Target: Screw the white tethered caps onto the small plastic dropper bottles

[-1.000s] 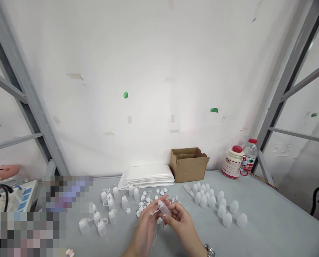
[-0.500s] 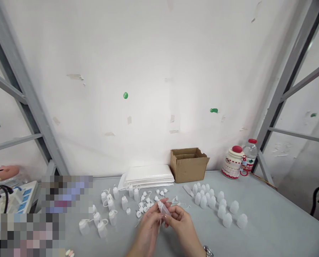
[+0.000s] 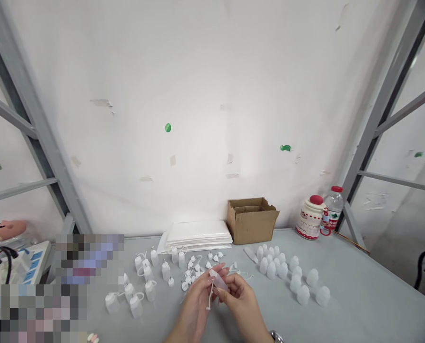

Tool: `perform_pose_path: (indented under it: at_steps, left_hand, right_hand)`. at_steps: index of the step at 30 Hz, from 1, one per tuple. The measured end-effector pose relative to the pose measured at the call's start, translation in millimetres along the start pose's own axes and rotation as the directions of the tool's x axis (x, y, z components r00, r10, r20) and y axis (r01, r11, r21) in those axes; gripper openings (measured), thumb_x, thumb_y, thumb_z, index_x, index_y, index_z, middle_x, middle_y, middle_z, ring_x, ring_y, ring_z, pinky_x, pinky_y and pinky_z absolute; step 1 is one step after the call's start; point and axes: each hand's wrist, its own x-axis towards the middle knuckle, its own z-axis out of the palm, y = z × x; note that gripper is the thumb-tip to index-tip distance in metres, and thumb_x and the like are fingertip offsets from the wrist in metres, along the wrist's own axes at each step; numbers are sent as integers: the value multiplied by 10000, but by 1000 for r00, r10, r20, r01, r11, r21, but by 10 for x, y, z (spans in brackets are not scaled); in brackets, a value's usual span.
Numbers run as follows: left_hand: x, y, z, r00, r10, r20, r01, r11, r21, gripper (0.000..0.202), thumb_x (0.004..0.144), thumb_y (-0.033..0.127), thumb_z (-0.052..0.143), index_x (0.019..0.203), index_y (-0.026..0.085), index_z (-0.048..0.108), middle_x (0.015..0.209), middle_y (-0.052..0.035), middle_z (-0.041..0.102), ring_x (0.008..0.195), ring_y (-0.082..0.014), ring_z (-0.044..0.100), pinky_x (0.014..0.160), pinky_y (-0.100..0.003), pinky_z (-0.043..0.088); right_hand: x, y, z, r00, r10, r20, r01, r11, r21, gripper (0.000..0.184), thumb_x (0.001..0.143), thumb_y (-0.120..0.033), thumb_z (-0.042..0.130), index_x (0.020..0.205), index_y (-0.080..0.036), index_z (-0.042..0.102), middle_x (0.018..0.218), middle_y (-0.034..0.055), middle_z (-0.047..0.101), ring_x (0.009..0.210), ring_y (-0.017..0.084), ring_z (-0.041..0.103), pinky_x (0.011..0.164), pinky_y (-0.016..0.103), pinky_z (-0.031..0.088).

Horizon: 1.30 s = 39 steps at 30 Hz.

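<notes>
My two hands meet low in the middle of the view over a grey table (image 3: 358, 305). My right hand (image 3: 241, 297) is closed round a small translucent plastic bottle (image 3: 217, 279), tilted with its neck up and to the left. My left hand (image 3: 198, 297) pinches at the bottle's neck, and a thin white cap strap (image 3: 210, 296) hangs down from there. Loose white caps with straps (image 3: 194, 267) lie just beyond my fingers. Capped bottles (image 3: 141, 281) stand to the left. Uncapped bottles (image 3: 287, 274) stand in rows to the right.
Against the white wall sit a stack of white bags (image 3: 198, 234), an open cardboard box (image 3: 251, 220), a red-lidded jar (image 3: 310, 216) and a water bottle (image 3: 332, 206). Grey metal frame posts (image 3: 380, 124) slant at both sides. A pink toy (image 3: 5, 229) and clutter lie far left.
My hands have stayed in place, turning the bottle slightly. The white strap now hangs down below my left fingers.
</notes>
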Motion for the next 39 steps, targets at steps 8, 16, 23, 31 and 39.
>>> perform_pose_path:
  at_steps: [8, 16, 23, 31, 39]
  left_hand:
    - [61, -109, -45, 993, 107, 45, -112, 986, 124, 407, 625, 279, 670, 1023, 197, 643, 1028, -92, 669, 1065, -273, 515, 833, -331, 383]
    - [89, 116, -90, 964, 233, -126, -194, 946, 261, 412, 653, 353, 688, 1032, 201, 630, 987, -87, 688, 1025, -258, 566, 872, -344, 415]
    - [157, 244, -194, 913, 271, -305, -236, 961, 145, 409, 649, 272, 707, 1036, 223, 584, 999, -77, 663, 1025, -259, 570, 790, -380, 492]
    - [194, 135, -160, 906, 308, -289, -266, 948, 177, 335, 518, 218, 776, 817, 188, 629, 945, -67, 688, 957, -281, 605, 820, -413, 475]
    - [205, 46, -230, 898, 395, -191, -278, 849, 450, 288, 555, 285, 745, 811, 185, 658, 885, -62, 670, 965, -267, 576, 834, -358, 444]
  right_hand:
    - [50, -32, -43, 998, 46, 32, -46, 999, 3, 332, 454, -388, 806, 564, -157, 594, 524, -13, 589, 505, 124, 513, 523, 255, 422]
    - [89, -7, -147, 963, 6, 270, 67, 963, -262, 326, 657, -347, 690, 944, -199, 640, 820, 49, 640, 720, 183, 574, 725, 344, 444]
    - [61, 94, -216, 880, -176, 440, 471, 429, -770, 270, 735, -123, 614, 976, -242, 636, 925, 59, 605, 900, 232, 504, 825, 370, 375]
    - [110, 174, -195, 864, -225, 450, 502, 319, -804, 122, 758, -85, 571, 811, -190, 602, 867, 51, 582, 840, 208, 496, 760, 330, 384]
    - [251, 2, -368, 961, -190, 200, 274, 746, -608, 146, 814, -328, 530, 806, -189, 576, 789, 48, 629, 774, 201, 570, 723, 337, 420]
